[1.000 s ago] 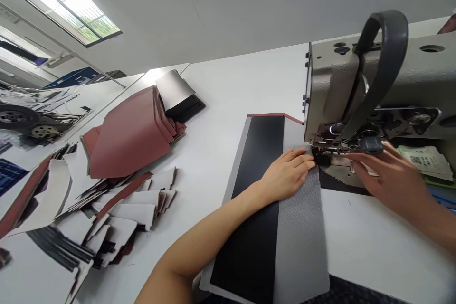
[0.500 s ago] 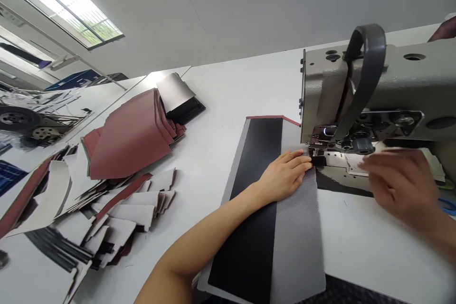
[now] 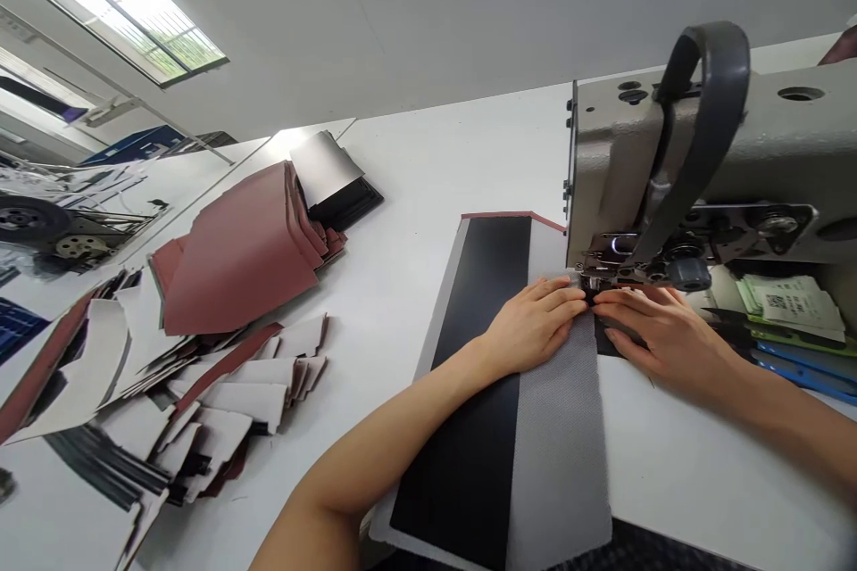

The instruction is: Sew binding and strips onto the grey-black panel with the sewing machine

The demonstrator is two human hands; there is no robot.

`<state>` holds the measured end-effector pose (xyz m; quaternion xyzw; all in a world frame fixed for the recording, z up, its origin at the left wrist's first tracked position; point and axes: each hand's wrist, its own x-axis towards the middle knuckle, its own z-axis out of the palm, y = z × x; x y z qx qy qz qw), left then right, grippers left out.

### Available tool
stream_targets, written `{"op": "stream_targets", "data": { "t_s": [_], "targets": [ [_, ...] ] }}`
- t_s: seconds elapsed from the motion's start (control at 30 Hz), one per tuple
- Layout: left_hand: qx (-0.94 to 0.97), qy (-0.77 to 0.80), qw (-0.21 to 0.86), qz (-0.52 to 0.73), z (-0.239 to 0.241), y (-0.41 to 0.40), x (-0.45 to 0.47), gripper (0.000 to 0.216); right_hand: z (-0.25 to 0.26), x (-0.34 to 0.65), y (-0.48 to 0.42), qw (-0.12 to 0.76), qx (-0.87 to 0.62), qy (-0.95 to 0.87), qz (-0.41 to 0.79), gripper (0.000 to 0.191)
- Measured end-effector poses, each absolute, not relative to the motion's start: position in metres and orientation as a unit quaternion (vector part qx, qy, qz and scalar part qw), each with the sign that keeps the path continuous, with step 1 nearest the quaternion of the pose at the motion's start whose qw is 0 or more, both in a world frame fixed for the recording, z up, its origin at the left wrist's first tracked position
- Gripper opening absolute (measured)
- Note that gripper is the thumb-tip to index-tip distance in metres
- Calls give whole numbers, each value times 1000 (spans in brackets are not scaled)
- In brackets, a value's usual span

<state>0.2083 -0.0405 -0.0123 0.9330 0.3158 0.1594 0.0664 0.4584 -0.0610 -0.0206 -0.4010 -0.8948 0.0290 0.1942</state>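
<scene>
A long fabric panel lies on the white table, with a black strip [image 3: 478, 410] on its left and a grey mesh strip [image 3: 559, 437] on its right. My left hand [image 3: 536, 326] rests flat on the grey strip, fingers stretched toward the presser foot [image 3: 589, 281] of the grey sewing machine [image 3: 683, 161]. My right hand [image 3: 660, 335] lies flat on the other side of the needle, its fingertips almost meeting the left ones at the foot. A small black piece sits under its fingers, mostly hidden.
A stack of reddish-brown fabric pieces [image 3: 245, 254] lies to the left, with dark pieces [image 3: 338, 183] behind it. Several white and dark cut pieces [image 3: 201, 401] are scattered at the front left. Green and blue papers [image 3: 790, 312] lie under the machine arm at the right.
My right hand has come back from under the machine arm and settled flat beside the presser foot. My left hand has stayed on the grey strip.
</scene>
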Motion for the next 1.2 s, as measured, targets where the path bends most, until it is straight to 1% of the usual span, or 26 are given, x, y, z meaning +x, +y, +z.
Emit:
{"op": "stream_targets", "data": {
  "t_s": [0.23,0.37,0.53,0.67,0.73,0.87,0.97,1.03,1.07,1.1,1.2],
  "targets": [
    [928,328,81,158,-8,-24,211,33,-30,460,-59,194,-433,-880,13,40],
    [926,326,92,165,-9,-24,211,32,-31,461,-59,195,-433,-880,9,40],
    [929,320,80,165,-10,-17,212,30,-29,460,-60,207,-423,-882,-8,40],
    [933,321,69,150,-9,0,213,30,-26,462,-58,239,-381,-893,-35,31],
    [933,320,64,149,-10,8,213,30,-24,462,-57,257,-339,-905,-19,28],
    [935,319,53,143,-13,15,213,27,-15,456,-61,283,-265,-921,35,29],
    [933,333,35,129,-11,12,213,22,-6,453,-71,273,-236,-932,35,26],
    [933,336,15,127,-8,6,212,20,1,459,-79,260,-260,-930,-2,25],
    [932,339,4,131,-5,2,211,21,3,466,-82,255,-295,-920,-35,26],
    [930,341,-5,141,-3,-4,211,22,5,476,-84,250,-344,-902,-75,26],
    [927,336,-5,166,5,-23,209,25,5,521,-88,196,-519,-809,-193,29]
  ]
}}
